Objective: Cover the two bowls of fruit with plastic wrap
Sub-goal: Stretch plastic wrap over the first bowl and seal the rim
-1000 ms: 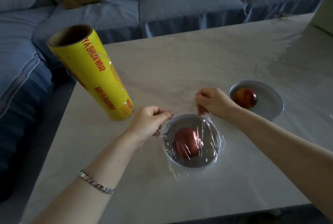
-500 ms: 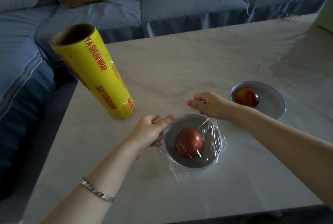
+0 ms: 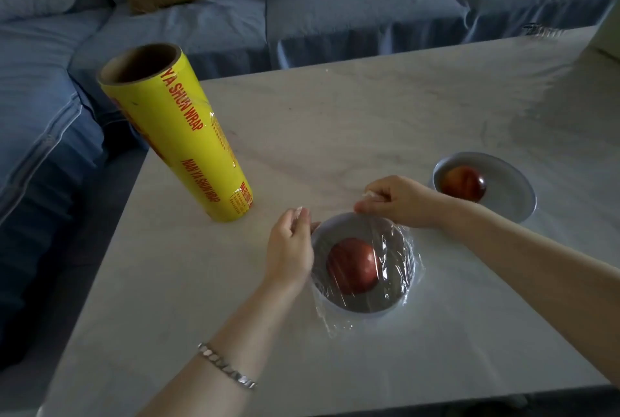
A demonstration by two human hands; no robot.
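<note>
- Standing on end at the left of the bench (image 3: 369,108), the plastic wrap roll (image 3: 177,135) is parked clear of the work but within reach (the other bowl needs a sheet too).
- left hand (image 3: 290,249) pinches a bit of film beside the near bowl (image 3: 362,314), at its left rim, probably to stretch it sideways.
- film sheet (image 3: 396,255) spans the bowl's right part and the red fruit (image 3: 352,265); the left part looks uncovered, and a loose tail lies on the bench in front.
- right hand (image 3: 399,202) grasps bunched film just behind the rim, likely tensioning it so it clings.
- far bowl (image 3: 503,188) with second fruit (image 3: 464,183) sits to the right, well apart, with no wrap on it.
</note>
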